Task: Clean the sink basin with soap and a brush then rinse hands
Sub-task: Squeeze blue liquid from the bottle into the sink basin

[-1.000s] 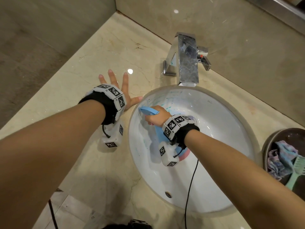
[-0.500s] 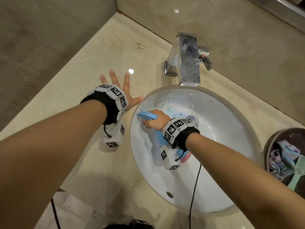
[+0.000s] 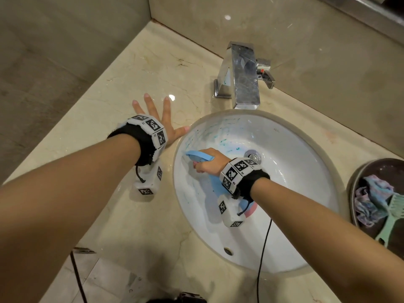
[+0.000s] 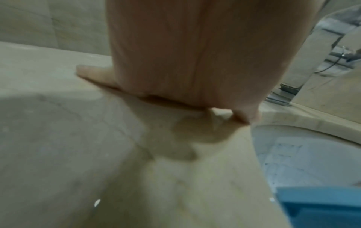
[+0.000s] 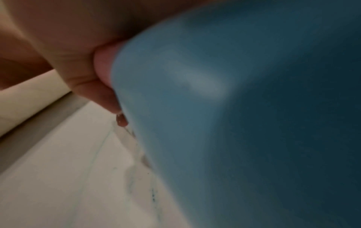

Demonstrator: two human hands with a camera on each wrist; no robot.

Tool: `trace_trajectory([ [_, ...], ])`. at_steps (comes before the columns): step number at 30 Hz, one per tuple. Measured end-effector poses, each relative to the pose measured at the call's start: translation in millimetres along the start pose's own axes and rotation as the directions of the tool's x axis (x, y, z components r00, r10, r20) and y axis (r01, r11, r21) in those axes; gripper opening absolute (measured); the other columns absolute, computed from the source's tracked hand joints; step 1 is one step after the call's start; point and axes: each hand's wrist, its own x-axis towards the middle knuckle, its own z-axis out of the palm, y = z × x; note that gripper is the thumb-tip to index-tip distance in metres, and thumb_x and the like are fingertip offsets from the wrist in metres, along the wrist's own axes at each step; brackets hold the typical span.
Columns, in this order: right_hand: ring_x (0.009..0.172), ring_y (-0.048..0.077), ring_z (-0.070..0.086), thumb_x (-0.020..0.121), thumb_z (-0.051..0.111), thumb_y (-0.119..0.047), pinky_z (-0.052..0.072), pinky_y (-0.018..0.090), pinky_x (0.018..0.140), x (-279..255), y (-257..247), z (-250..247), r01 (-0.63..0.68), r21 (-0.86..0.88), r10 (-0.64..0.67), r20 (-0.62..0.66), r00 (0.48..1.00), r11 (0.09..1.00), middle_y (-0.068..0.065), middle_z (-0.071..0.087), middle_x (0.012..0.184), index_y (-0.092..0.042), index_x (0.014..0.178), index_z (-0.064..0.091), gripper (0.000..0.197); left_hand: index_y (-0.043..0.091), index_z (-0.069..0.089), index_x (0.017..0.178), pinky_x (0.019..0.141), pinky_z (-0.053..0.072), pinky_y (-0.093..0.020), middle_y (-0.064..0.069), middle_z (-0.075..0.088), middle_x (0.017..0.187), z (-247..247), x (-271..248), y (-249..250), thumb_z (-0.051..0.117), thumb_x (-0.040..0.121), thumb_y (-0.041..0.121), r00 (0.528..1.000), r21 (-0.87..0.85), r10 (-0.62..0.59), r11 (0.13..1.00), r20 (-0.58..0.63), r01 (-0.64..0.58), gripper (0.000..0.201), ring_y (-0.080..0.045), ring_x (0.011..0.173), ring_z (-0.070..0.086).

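Note:
The white oval sink basin is smeared with blue-green soap streaks on its far-left wall. My right hand grips a light blue brush and holds it against the basin's left inner wall, just under the rim. In the right wrist view the brush fills most of the picture, my fingers curled round it above the white basin wall. My left hand lies flat with spread fingers on the marble counter, its thumb at the basin's rim. The left wrist view shows that palm pressed on the counter.
A chrome tap stands behind the basin. The drain sits beyond my right wrist. At the right edge a dark bowl holds a mottled cloth and a green brush. A black cable hangs from my right wrist.
My right hand has slid the brush a little to the left along the basin's left wall. The left hand has stayed flat on the counter.

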Motion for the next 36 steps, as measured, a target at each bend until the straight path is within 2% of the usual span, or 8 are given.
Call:
trace_trajectory([
  [3, 0.085, 0.038, 0.062, 0.080, 0.057, -0.006, 0.050, 0.048, 0.085, -10, 7, -6, -0.021, 0.026, 0.022, -0.018, 1.000, 0.999, 0.029, 0.062, 0.102, 0.011, 0.097, 0.058, 0.024, 0.032, -0.023, 0.144, 0.109, -0.002, -0.065, -0.014, -0.031, 0.150, -6, -8, 3, 0.026, 0.075, 0.082, 0.999, 0.000, -0.013, 1.000, 0.034, 0.013, 0.099, -0.047, 0.135, -0.024],
  [8, 0.076, 0.021, 0.052, 0.080, 0.059, -0.009, 0.039, 0.029, 0.070, -24, 16, -13, -0.045, 0.003, 0.045, -0.014, 0.999, 0.999, 0.015, 0.058, 0.083, 0.004, 0.091, 0.059, 0.017, 0.025, -0.017, 0.148, 0.114, 0.000, -0.056, -0.013, -0.025, 0.153, -22, -24, -7, 0.033, 0.086, 0.068, 0.994, 0.011, 0.022, 1.000, 0.103, -0.024, 0.090, -0.043, 0.139, -0.019],
  [16, 0.074, 0.021, 0.059, 0.073, 0.062, -0.015, 0.049, 0.035, 0.075, -39, 18, -11, 0.032, -0.042, -0.030, 0.039, 0.999, 0.999, 0.011, 0.067, 0.081, -0.012, 0.071, 0.062, 0.004, 0.024, -0.018, 0.147, 0.115, 0.003, -0.055, -0.011, -0.027, 0.152, -2, -65, -18, 0.046, 0.087, 0.060, 0.989, 0.020, 0.034, 0.999, 0.147, -0.038, 0.095, -0.041, 0.139, -0.020],
  [19, 0.072, 0.019, 0.057, 0.070, 0.064, -0.018, 0.044, 0.029, 0.067, -44, 16, -1, 0.024, -0.062, -0.018, 0.103, 0.994, 0.998, 0.004, 0.065, 0.077, -0.014, 0.069, 0.065, 0.004, 0.026, -0.020, 0.147, 0.113, 0.006, -0.059, -0.011, -0.031, 0.151, 11, -74, -18, 0.045, 0.087, 0.061, 0.987, 0.029, 0.031, 0.999, 0.160, -0.037, 0.095, -0.041, 0.138, -0.022],
  [23, 0.069, 0.020, 0.055, 0.065, 0.063, -0.024, 0.042, 0.028, 0.064, -46, 17, 10, 0.032, -0.212, 0.015, 0.215, 0.977, 0.977, 0.007, 0.064, 0.079, -0.005, 0.087, 0.069, 0.030, 0.029, -0.024, 0.145, 0.111, 0.007, -0.060, -0.010, -0.034, 0.149, 29, -82, -22, 0.044, 0.086, 0.063, 0.986, 0.024, 0.002, 1.000, 0.166, -0.006, 0.096, -0.040, 0.137, -0.025],
  [26, 0.067, 0.020, 0.053, 0.065, 0.067, -0.022, 0.040, 0.029, 0.063, -47, 16, 18, 0.076, -0.287, 0.005, 0.271, 0.963, 0.955, 0.004, 0.060, 0.071, -0.007, 0.078, 0.067, 0.019, 0.032, -0.026, 0.143, 0.110, 0.009, -0.063, -0.009, -0.036, 0.149, 44, -84, -28, 0.039, 0.084, 0.068, 0.993, 0.039, -0.012, 0.999, 0.115, 0.008, 0.094, -0.040, 0.137, -0.028],
  [30, 0.064, 0.017, 0.059, 0.064, 0.063, -0.020, 0.051, 0.033, 0.067, -48, 14, 26, 0.122, -0.359, -0.001, 0.320, 0.947, 0.925, 0.007, 0.068, 0.070, -0.010, 0.069, 0.068, 0.013, 0.035, -0.029, 0.141, 0.108, 0.009, -0.065, -0.005, -0.037, 0.148, 54, -88, -32, 0.030, 0.086, 0.070, 0.996, 0.025, -0.025, 0.999, 0.082, 0.023, 0.088, -0.041, 0.135, -0.030],
  [36, 0.058, 0.018, 0.056, 0.067, 0.061, -0.015, 0.044, 0.026, 0.059, -45, 10, 26, 0.138, -0.429, 0.002, 0.311, 0.950, 0.893, 0.001, 0.061, 0.059, -0.016, 0.057, 0.058, 0.011, 0.031, -0.029, 0.142, 0.109, 0.004, -0.065, -0.010, -0.036, 0.148, 55, -90, -28, 0.023, 0.087, 0.069, 0.996, 0.084, -0.039, 0.996, 0.078, 0.032, 0.084, -0.044, 0.134, -0.029],
])
